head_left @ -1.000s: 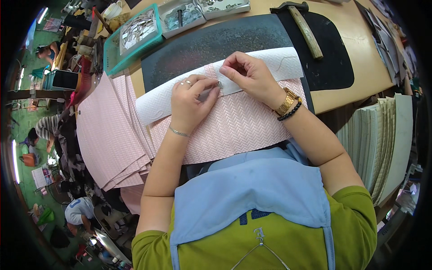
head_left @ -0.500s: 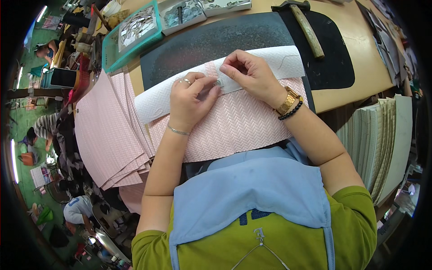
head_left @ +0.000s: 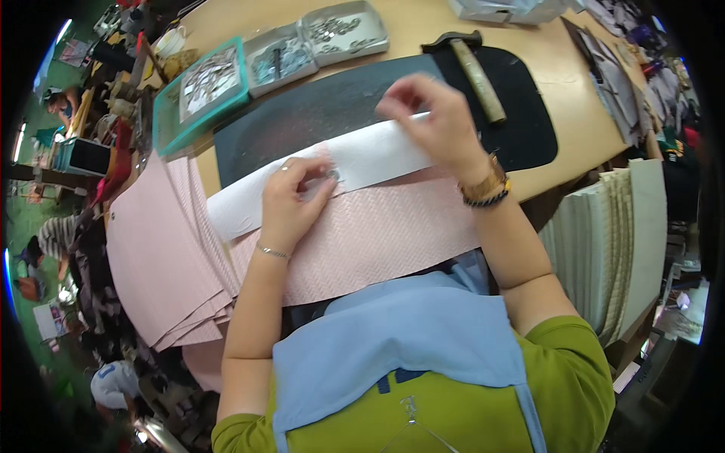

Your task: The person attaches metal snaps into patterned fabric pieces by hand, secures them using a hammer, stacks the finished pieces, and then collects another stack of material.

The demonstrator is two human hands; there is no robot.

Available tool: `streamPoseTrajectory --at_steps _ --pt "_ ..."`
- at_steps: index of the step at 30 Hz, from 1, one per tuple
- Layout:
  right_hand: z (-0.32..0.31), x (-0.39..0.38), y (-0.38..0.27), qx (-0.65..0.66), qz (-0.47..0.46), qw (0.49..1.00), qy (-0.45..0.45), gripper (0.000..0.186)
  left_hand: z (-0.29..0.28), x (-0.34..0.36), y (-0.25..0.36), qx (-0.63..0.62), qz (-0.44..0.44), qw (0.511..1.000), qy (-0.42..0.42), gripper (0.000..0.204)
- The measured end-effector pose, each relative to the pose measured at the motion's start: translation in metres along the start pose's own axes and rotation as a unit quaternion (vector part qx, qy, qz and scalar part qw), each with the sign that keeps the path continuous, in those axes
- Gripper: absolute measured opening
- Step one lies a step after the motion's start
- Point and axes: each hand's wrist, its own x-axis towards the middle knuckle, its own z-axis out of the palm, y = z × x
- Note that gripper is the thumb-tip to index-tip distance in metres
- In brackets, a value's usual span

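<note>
A pink sheet [head_left: 377,226] with a herringbone texture lies in front of me, its far part folded over to show a white backing [head_left: 257,192]. A narrow pink strip [head_left: 325,156] crosses that white fold. My left hand [head_left: 291,200] pinches the fold beside the strip. By its thumb tip sits a small metal piece [head_left: 332,175], too small to name. My right hand [head_left: 442,128] is raised over the right part of the fold, fingers bent and smeared by motion; whether they hold anything cannot be seen.
Under the sheet is a dark board [head_left: 257,143]. A hammer [head_left: 477,79] rests on a black mat [head_left: 521,113]. Small metal parts fill a teal tray [head_left: 160,124] and white boxes [head_left: 381,23]. Pink sheets [head_left: 158,249] are stacked left, pale boards [head_left: 642,234] right.
My right hand has moved away from the left hand and the small metal piece, to the right. My left hand stays at the fold. The whole view has shifted.
</note>
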Motion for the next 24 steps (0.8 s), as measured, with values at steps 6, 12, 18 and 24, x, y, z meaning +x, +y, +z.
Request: streamPoseTrajectory --at_steps 6,12,18,24 --pt "-0.101 0.005 0.119 -0.46 0.239 0.854 -0.043 0.059 0.0 -0.005 -0.003 0.048 0.04 0.998 0.023 0.011" --pt "-0.134 -0.011 0.115 -0.245 0.28 0.928 0.003 0.05 0.0 -0.003 -0.002 0.03 0.052 0.998 0.019 0.011" --pt "-0.091 -0.075 -0.026 0.044 0.309 0.947 -0.076 0.044 -0.005 -0.011 -0.018 0.035 0.056 0.998 0.018 0.016" --pt "-0.051 -0.118 -0.068 0.004 0.193 0.966 -0.172 0.065 -0.002 -0.009 -0.018 0.057 0.081 0.995 0.024 0.015"
